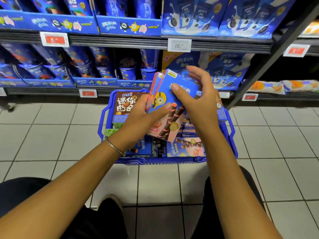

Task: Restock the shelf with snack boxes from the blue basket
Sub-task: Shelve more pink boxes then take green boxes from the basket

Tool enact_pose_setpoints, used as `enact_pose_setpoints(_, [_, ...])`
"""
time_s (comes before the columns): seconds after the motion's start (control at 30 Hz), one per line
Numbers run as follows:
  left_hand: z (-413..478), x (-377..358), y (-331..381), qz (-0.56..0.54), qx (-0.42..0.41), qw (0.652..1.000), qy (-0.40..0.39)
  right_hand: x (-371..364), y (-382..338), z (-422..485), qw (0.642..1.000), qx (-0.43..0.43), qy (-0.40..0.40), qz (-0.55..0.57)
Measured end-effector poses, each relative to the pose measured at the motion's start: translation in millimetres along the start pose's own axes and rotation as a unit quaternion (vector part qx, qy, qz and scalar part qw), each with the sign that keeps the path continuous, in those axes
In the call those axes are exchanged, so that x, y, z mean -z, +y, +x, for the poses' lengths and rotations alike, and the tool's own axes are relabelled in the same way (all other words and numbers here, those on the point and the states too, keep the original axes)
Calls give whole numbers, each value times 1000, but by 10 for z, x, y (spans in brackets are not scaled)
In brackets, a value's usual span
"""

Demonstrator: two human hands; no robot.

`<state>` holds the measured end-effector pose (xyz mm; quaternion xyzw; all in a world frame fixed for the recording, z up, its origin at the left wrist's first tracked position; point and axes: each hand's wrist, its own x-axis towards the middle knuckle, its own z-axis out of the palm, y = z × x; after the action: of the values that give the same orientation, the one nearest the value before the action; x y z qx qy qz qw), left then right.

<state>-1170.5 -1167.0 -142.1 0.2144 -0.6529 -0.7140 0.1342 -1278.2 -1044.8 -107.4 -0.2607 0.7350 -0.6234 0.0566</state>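
Two snack boxes [166, 87] are held stacked face to face just above the blue basket [155, 160]. Their long axis runs from the person up and away, so the top end points at the lower shelf [120, 91] straight ahead. The left hand [138, 116] grips the pair along the left long edge and lower half, with its thumb laid across the front face. The right hand [198, 100] presses its thumb on the upper front face, and its fingers [198, 73] curl round the far right edge. Whether they touch the back is hidden. The boxes lie between the two hands, and the right hand has the end nearer the shelf, so it looks better placed to carry them forward. More boxes [186, 145] lie flat in the basket below, and a brown box [124, 104] stands at its far left corner, so plenty of restocking seems left
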Motion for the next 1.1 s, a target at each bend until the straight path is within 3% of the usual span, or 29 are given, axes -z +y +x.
enact_pose_setpoints(0.07, [20, 0, 13, -41, 24, 999, 18, -51, 72, -62, 997, -69, 19, 28])
enact_pose_setpoints(0.17, [47, 1, 47, -81, 56, 994, 38, -84, 188, -146, 982, -158, -42, 94])
enact_pose_setpoints(0.27, [71, -34, 80, -81, 80, 992, 49, -121, 278, -236, 981, -115, -111, 110])
enact_pose_setpoints(0.37, [114, -51, 75, -71, 98, 992, 40, -147, 263, -273, 982, -106, -104, 117])
enact_pose_setpoints(0.53, [106, -13, 53, -67, 100, 992, -19, -117, 389, -256, 989, -100, -99, 37])
enact_pose_setpoints(0.67, [92, -44, 56, -54, 108, 992, 42, -58, 408, -270, 988, -69, -131, 39])
enact_pose_setpoints(0.73, [96, -45, 67, -58, 108, 991, 56, 14, 512, -263, 982, -126, -131, 55])
enact_pose_setpoints(0.8, [105, -22, 76, -63, 104, 991, 60, 124, 684, -285, 967, -234, -77, 60])
enact_pose_setpoints(0.87, [103, 2, 82, -58, 104, 990, 71, 259, 939, -358, 956, -291, -22, -2])
enact_pose_setpoints(1.0, [89, 10, 105, -74, 109, 988, 79, 481, 1520, -410, 906, -280, -105, -300])
enact_pose_setpoints(1.1, [110, 0, 98, -58, 109, 990, 73, 476, 1706, -340, 894, -282, -110, -330])
